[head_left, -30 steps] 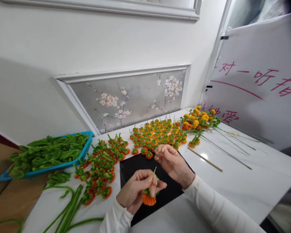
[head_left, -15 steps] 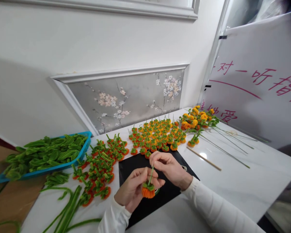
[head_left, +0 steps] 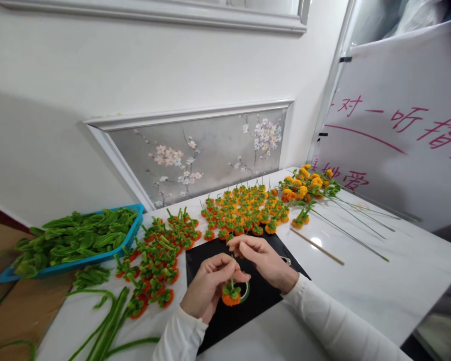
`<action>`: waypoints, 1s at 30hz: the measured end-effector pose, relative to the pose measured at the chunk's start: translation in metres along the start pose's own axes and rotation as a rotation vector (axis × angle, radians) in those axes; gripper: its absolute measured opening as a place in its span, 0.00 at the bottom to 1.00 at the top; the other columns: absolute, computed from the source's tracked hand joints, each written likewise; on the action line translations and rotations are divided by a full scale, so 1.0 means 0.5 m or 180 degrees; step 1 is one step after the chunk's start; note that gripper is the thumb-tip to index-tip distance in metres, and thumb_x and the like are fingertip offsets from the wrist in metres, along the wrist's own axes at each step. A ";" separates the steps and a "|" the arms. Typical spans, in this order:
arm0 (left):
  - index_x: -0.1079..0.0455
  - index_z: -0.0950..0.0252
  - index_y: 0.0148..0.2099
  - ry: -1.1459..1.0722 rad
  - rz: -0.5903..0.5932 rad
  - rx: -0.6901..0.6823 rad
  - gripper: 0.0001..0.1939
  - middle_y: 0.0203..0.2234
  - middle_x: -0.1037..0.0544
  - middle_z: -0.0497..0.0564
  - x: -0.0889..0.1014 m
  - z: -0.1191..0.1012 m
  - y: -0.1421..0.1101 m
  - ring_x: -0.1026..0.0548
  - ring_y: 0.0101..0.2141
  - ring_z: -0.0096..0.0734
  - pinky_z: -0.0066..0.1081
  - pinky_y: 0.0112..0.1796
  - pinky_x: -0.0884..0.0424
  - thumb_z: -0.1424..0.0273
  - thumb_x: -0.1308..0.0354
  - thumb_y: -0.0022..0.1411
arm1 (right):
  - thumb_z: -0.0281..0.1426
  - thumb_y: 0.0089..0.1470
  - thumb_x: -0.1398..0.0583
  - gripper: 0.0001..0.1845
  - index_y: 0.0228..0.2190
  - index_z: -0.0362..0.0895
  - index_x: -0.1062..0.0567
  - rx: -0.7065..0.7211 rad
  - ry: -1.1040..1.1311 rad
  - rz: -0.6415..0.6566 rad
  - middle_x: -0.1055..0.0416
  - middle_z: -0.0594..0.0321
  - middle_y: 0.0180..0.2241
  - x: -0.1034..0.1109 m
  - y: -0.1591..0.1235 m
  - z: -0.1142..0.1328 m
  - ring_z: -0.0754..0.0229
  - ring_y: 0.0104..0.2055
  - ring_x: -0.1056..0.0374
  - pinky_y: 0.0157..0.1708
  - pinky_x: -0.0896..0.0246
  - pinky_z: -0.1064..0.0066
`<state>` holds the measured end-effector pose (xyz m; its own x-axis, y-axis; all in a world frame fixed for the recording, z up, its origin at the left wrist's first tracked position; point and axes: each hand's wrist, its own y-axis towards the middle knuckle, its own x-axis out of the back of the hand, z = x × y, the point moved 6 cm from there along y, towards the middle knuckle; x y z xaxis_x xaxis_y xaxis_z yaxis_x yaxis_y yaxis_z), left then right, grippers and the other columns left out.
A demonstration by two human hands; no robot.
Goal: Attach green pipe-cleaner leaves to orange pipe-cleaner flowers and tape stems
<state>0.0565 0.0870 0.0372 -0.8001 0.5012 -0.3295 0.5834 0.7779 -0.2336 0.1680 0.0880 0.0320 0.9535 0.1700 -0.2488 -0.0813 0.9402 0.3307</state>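
My left hand is closed, pinching the short green stem of an orange pipe-cleaner flower between thumb and fingers. The bloom hangs downward under a green fuzzy collar. Just above the stem's top end, my right hand has its fingers stretched out, apart from the flower. A green-edged ring, perhaps a roll of tape, shows partly behind the bloom. Below both hands lies a black mat on the white table. A small metal loop pokes out beside my right wrist.
Orange flowers with green stems stand at left, yellow-orange ones behind the mat. A blue basket holds green leaves. Long green strips lie front left. Stemmed yellow flowers and a wooden stick are at right.
My right fingers have come off the stem's top and loosened. My left hand has shifted its grip up the stem, and more of the green-edged ring shows.
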 end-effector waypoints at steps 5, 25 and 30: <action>0.32 0.67 0.26 -0.0214 0.0054 -0.0002 0.08 0.17 0.23 0.48 0.006 0.004 0.004 0.23 0.25 0.31 0.27 0.33 0.32 0.69 0.41 0.55 | 0.41 0.55 0.44 0.17 0.40 0.41 0.26 -0.0278 0.0068 -0.0006 0.32 0.60 0.34 0.012 0.004 -0.022 0.66 0.32 0.39 0.34 0.42 0.74; 0.30 0.68 0.32 0.0181 0.0210 0.0230 0.08 0.26 0.20 0.57 0.012 0.016 0.006 0.24 0.28 0.27 0.20 0.27 0.36 0.67 0.42 0.58 | 0.39 0.51 0.40 0.13 0.30 0.40 0.27 -0.0222 0.0280 0.0035 0.35 0.64 0.27 0.003 0.004 -0.009 0.67 0.29 0.41 0.32 0.44 0.75; 0.31 0.68 0.31 0.0188 0.0208 0.0200 0.07 0.25 0.20 0.55 0.013 0.014 0.008 0.24 0.30 0.28 0.20 0.30 0.36 0.69 0.43 0.58 | 0.39 0.53 0.42 0.15 0.38 0.42 0.27 -0.0256 0.0301 -0.0011 0.33 0.62 0.31 0.012 0.005 -0.010 0.68 0.31 0.40 0.33 0.44 0.75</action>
<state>0.0544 0.0905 0.0276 -0.7659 0.5730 -0.2917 0.6407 0.7184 -0.2710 0.1722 0.0930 0.0268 0.9225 0.1903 -0.3357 -0.1049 0.9609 0.2564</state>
